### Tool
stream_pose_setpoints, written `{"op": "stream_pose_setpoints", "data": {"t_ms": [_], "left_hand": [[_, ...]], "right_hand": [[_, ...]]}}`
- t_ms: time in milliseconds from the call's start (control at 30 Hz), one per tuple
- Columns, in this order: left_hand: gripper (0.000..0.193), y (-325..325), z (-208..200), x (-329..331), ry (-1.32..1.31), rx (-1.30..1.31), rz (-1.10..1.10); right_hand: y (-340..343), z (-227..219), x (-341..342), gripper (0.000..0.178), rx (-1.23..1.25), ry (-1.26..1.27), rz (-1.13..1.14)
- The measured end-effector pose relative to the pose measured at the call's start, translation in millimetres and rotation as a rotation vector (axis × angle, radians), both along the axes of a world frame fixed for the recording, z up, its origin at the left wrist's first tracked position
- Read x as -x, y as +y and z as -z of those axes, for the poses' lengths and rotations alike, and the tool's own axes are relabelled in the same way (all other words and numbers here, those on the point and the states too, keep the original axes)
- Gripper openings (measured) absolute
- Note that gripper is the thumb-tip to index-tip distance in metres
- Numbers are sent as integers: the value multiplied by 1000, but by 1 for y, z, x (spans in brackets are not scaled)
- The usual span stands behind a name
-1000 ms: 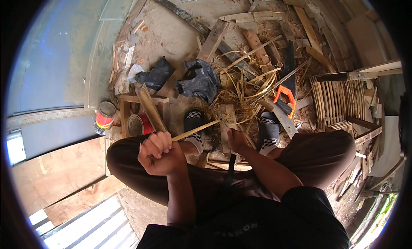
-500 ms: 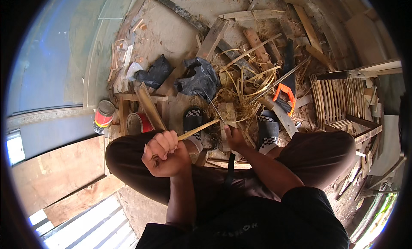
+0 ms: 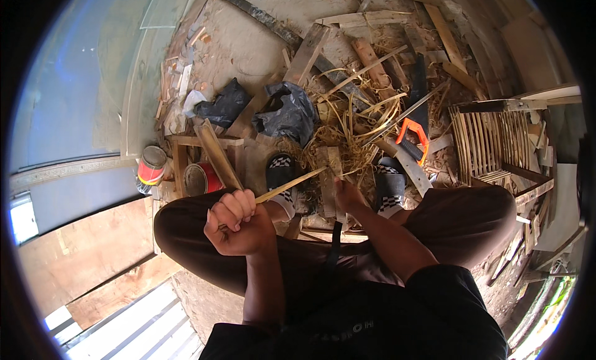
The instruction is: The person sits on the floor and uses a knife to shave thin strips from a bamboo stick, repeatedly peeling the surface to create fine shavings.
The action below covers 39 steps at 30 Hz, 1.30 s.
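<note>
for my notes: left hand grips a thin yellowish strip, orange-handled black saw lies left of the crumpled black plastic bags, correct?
Wrong side: the head view shows the orange-handled black saw right of the crumpled black plastic bags. The left hand grips the strip.

Shows pale honey-yellow along the narrow wooden strip (image 3: 290, 186), and brighter straw-yellow through the curled shavings (image 3: 383, 123). Flares vivid orange around the black inner part of the handle on the handsaw (image 3: 419, 111), and runs near-black along its blade. Shines plain black on the crumpled plastic bag (image 3: 285, 116). Wraps red with a touch of yellow around the tin can (image 3: 151, 172). Alternates black and white in checks over the dark footwear (image 3: 390, 185). Reads dark brown on the trousers (image 3: 462, 229), black with pale grey lettering on the T-shirt (image 3: 372, 304). Turns hazy blue-grey on the wall panel (image 3: 74, 99), warm tan on the plywood (image 3: 93, 236). Stripes tan against dark on the slatted crate (image 3: 483, 142).
</note>
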<state>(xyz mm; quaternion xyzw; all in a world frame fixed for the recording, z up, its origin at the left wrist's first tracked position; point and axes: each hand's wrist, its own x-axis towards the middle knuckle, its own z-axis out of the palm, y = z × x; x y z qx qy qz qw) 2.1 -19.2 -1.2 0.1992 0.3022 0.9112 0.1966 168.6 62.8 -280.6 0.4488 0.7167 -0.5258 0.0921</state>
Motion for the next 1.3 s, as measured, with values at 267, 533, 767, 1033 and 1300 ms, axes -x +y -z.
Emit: {"op": "stream_pose_setpoints", "data": {"t_ms": [267, 533, 767, 1033, 1300], "left_hand": [[44, 0, 0, 0, -4, 18, -38], [44, 0, 1, 1, -21, 15, -43], [45, 3, 3, 0, 19, -10, 5], [45, 8, 4, 5, 14, 21, -81], [48, -2, 2, 3, -24, 46, -252]], "right_hand": [[3, -10, 1, 71, 116, -66, -8], [-1, -2, 2, 65, 141, 55, -96], [-4, 38, -16, 72, -92, -81, -88], [-6, 66, -23, 69, -166, -42, -8], [-4, 5, -1, 66, 36, -26, -55]]}}
